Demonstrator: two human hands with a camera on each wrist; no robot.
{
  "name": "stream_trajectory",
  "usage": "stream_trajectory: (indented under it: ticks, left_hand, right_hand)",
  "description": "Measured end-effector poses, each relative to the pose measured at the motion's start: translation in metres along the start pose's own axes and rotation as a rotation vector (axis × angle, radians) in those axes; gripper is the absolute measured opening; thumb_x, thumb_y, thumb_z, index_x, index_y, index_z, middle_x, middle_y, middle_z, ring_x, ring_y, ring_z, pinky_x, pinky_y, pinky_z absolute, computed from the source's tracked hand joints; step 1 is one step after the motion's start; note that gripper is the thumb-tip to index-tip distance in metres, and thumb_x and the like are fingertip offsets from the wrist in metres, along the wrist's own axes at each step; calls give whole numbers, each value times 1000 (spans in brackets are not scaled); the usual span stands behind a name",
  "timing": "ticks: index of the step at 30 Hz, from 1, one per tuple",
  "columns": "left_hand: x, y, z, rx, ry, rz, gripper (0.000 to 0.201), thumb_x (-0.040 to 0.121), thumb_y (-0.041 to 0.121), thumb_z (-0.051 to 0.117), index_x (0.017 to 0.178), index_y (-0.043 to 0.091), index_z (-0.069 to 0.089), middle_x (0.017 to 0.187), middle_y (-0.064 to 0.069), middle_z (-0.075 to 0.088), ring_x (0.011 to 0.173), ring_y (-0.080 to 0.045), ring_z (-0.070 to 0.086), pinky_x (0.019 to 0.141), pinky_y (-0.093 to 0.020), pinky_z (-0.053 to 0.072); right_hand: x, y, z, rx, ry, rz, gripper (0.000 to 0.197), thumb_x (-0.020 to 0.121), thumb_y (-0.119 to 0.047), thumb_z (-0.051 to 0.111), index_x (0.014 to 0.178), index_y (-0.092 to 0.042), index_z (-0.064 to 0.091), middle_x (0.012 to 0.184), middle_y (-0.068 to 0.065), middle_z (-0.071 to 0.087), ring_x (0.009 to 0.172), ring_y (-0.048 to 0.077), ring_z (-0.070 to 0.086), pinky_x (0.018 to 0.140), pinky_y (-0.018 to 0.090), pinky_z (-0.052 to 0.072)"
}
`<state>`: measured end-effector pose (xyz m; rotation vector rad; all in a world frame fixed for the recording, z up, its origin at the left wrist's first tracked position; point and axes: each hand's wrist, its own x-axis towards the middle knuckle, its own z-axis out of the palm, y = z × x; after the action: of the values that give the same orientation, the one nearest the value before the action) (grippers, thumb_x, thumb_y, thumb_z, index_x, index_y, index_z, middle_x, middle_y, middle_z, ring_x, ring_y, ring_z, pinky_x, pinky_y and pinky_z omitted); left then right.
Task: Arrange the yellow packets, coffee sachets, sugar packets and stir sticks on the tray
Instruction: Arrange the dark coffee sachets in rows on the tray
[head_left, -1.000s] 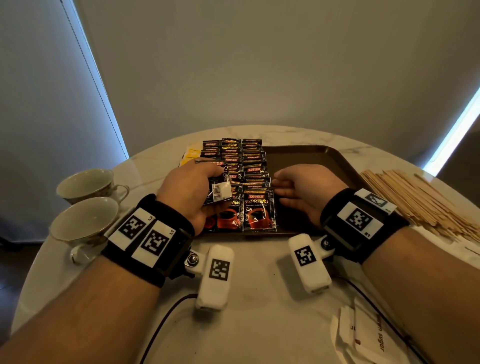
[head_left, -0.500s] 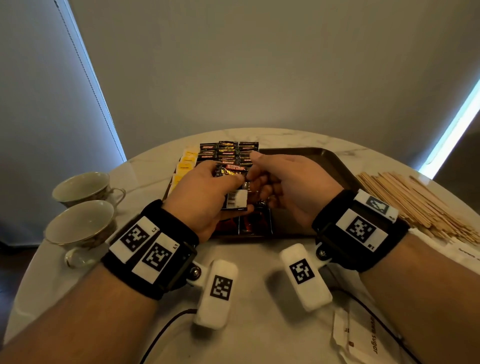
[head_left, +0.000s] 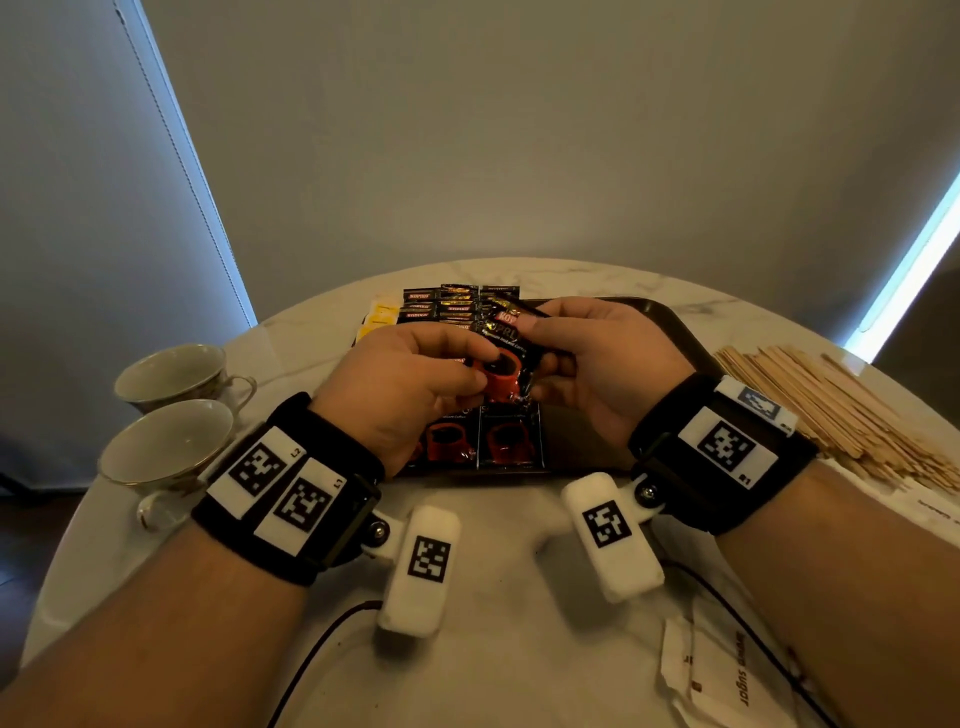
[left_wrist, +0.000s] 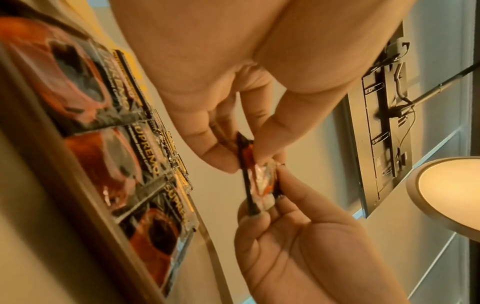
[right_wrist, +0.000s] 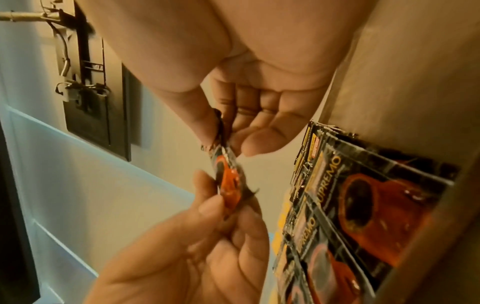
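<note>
Left hand: your left hand (head_left: 410, 384) pinches the lower part of a coffee sachet (head_left: 506, 358), held above the tray.
Right hand: your right hand (head_left: 597, 364) pinches the same sachet's upper edge, at 3 o'clock from the left.
Tray: the brown tray (head_left: 670, 327) lies on the bench (head_left: 509, 649), carrying rows of coffee sachets (head_left: 457, 306).
Yellow packets: (head_left: 382, 319) at 9 o'clock of the rows.
Stir sticks: a pile (head_left: 831, 415) at 3 o'clock of the tray.
Sugar packets: (head_left: 717, 675) at 5 o'clock, near you.
Cups: two cups (head_left: 166, 447) at 9 o'clock.
</note>
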<state>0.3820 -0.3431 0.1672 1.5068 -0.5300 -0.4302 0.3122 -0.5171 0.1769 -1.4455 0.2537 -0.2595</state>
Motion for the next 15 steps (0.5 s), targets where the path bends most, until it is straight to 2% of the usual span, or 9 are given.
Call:
stream_trajectory:
  ticks: [1, 3, 4, 6, 8, 11, 13, 15]
  left_hand:
    - [0, 0, 0, 22, -3, 2, 33, 85, -18, 64, 82, 13, 75, 100, -14, 78, 97, -32, 75, 88, -44, 61]
    - [0, 0, -1, 69, -11, 9, 34, 83, -15, 70, 84, 17, 78, 107, -13, 78, 106, -37, 73, 97, -55, 57]
    - [-1, 1, -1, 93, -18, 19, 36, 82, -14, 71, 87, 21, 80, 110, -11, 78, 107, -37, 73, 99, -60, 55]
    - [-4, 5, 0, 136, -44, 51, 45, 83, -13, 72, 101, 27, 81, 116, -3, 77, 107, -33, 73, 98, -61, 55]
    - [-7, 9, 3, 160, -65, 97, 54, 85, -15, 69, 119, 26, 76, 120, 1, 76, 108, -28, 74, 96, -56, 58]
    - [-10, 15, 3, 172, -31, 136, 59, 85, -14, 69, 129, 27, 71, 121, 5, 76, 104, -21, 75, 83, -43, 61]
    - [-13, 18, 2, 170, -9, 148, 60, 84, -12, 72, 130, 27, 70, 123, 4, 75, 106, -22, 74, 84, -45, 61]
    - [-14, 19, 1, 148, 21, 143, 62, 81, -9, 77, 132, 26, 68, 124, 1, 74, 107, -22, 74, 83, -45, 62]
  right_hand:
    - [2, 0, -1, 25, 33, 16, 9, 96, -14, 67, 99, -6, 70, 80, 5, 71, 59, 11, 63, 54, 27, 52]
    - [5, 2, -3, 57, 85, 58, 19, 95, -19, 67, 108, -5, 70, 95, 10, 70, 70, 18, 63, 53, 28, 51]
    - [6, 3, -3, 68, 107, 79, 25, 94, -20, 67, 114, -5, 69, 101, 12, 69, 76, 21, 62, 53, 28, 50]
    - [7, 5, -3, 90, 126, 108, 28, 94, -22, 67, 117, -5, 69, 105, 13, 68, 84, 25, 60, 55, 29, 49]
    - [5, 4, -3, 94, 113, 103, 26, 94, -23, 68, 115, -6, 70, 101, 12, 68, 83, 24, 61, 60, 30, 49]
    - [1, -3, -5, 61, 66, 25, 14, 95, -17, 69, 103, -6, 73, 84, 6, 69, 67, 13, 61, 58, 26, 51]
    - [-1, -10, -4, 46, 50, -7, 7, 95, -9, 67, 98, -5, 72, 74, 3, 70, 59, 9, 62, 55, 24, 53]
    - [-1, -16, -1, 13, 70, -32, 5, 95, -5, 67, 98, -4, 70, 74, 4, 71, 58, 9, 63, 55, 24, 54]
